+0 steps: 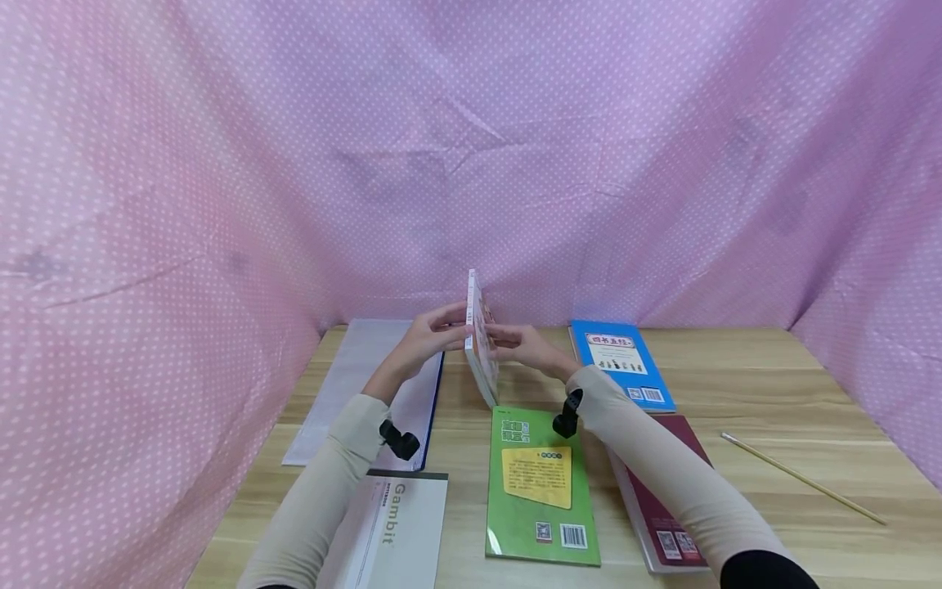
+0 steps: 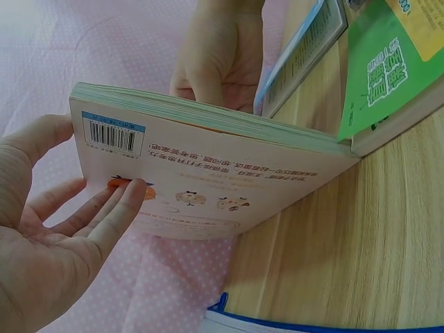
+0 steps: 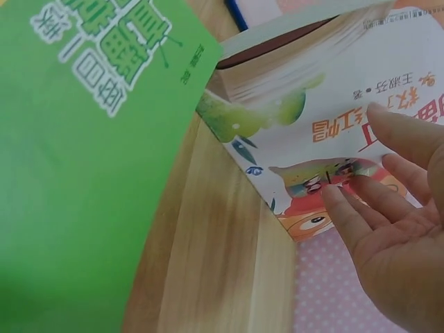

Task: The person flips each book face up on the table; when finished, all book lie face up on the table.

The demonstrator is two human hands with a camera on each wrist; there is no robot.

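A white illustrated book (image 1: 480, 348) stands upright behind the green book, one edge toward me and leaning slightly. My left hand (image 1: 434, 331) lies along its left side; in the left wrist view, straight fingers (image 2: 119, 208) touch the back cover below the barcode. From the other side my right hand (image 1: 526, 348) reaches in. Its extended fingers (image 3: 347, 215) rest against the colourful front cover in the right wrist view. The book's pages fan slightly near the lower edge there. Between the two palms the book is supported, with its near lower corner by the green book (image 1: 545, 491).
To the left lie a whitish folder with a blue edge (image 1: 353, 368) and a Gambit notebook (image 1: 405, 532). On the right are a blue book (image 1: 648, 360), a maroon book (image 1: 658, 491) partly under my right forearm, and a thin stick (image 1: 802, 477). Pink dotted cloth (image 1: 515, 164) hangs behind the table.
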